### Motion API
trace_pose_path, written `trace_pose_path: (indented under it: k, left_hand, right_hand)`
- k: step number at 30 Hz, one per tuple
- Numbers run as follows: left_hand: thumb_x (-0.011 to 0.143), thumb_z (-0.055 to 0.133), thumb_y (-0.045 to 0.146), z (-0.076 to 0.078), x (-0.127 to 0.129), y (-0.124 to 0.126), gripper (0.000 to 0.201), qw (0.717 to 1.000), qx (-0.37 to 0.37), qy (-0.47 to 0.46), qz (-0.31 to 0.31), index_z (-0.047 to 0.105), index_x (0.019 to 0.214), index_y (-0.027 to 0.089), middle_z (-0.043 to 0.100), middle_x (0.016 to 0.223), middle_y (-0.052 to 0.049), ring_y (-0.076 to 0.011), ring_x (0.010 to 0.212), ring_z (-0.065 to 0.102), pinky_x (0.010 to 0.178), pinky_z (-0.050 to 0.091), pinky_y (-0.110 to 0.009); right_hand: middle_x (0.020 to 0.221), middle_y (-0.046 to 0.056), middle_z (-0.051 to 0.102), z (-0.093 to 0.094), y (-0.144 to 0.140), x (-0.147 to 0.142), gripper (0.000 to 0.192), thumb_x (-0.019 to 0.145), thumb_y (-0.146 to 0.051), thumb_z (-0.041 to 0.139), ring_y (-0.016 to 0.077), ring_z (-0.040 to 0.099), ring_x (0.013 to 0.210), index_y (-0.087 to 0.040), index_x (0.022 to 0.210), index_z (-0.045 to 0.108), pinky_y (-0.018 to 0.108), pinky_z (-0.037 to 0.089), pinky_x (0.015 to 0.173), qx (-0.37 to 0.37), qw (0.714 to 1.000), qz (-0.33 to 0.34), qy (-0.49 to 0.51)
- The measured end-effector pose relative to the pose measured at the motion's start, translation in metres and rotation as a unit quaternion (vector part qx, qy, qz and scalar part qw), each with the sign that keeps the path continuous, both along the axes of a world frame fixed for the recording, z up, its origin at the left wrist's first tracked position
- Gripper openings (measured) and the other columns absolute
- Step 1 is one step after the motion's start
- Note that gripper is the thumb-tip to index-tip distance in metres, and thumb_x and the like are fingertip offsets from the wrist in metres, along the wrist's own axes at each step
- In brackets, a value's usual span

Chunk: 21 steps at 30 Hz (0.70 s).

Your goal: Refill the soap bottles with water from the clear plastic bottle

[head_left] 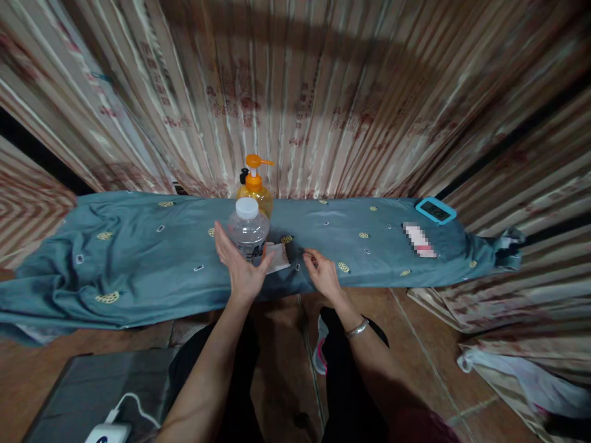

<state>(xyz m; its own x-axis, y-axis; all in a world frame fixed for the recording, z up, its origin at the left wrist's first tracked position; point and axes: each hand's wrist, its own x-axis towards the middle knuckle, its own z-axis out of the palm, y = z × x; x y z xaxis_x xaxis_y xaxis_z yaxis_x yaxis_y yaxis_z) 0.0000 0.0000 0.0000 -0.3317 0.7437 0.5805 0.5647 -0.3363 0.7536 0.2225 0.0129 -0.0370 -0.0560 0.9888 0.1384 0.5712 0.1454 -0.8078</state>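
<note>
Clear plastic bottle [248,234], partly hidden by the gripping left hand [240,267]; right hand [323,274] loosely curled, holding nothing.

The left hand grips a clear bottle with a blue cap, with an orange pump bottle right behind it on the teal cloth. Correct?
Not quite: the cap is white, not blue, as the head view shows. The rest holds: the left hand grips the clear bottle, and the orange pump bottle stands right behind it on the teal cloth.
</note>
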Motion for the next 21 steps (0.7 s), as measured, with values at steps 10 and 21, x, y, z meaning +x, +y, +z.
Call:
trace_pose_path:
  k: [10,21]
  left_hand:
    - [0.059,0.09,0.05,-0.007,0.001,0.011,0.135,0.995,-0.054,-0.078,-0.006,0.006,0.161,0.016,0.016,0.169,-0.026,-0.038,0.159,0.016,0.13,0.014,-0.052]
    - [0.062,0.087,0.044,-0.008,0.002,0.012,0.131,0.996,-0.055,-0.075,-0.004,0.007,0.16,0.011,0.017,0.167,-0.029,-0.0404,0.158,0.016,0.128,0.019,-0.056]
  right_hand:
    - [0.12,0.007,0.068,0.036,-0.013,-0.014,0.032,0.099,-0.042,0.062,0.0194,0.068,0.102,-0.019,0.122,0.064,0.042,0.058,0.09,0.046,0.998,0.042,0.02]
    - [0.124,0.008,0.068,0.116,0.083,-0.071,0.038,0.096,-0.041,0.066,0.0233,0.067,0.113,-0.018,0.126,0.062,0.048,0.054,0.099,0.163,0.984,0.075,0.019]
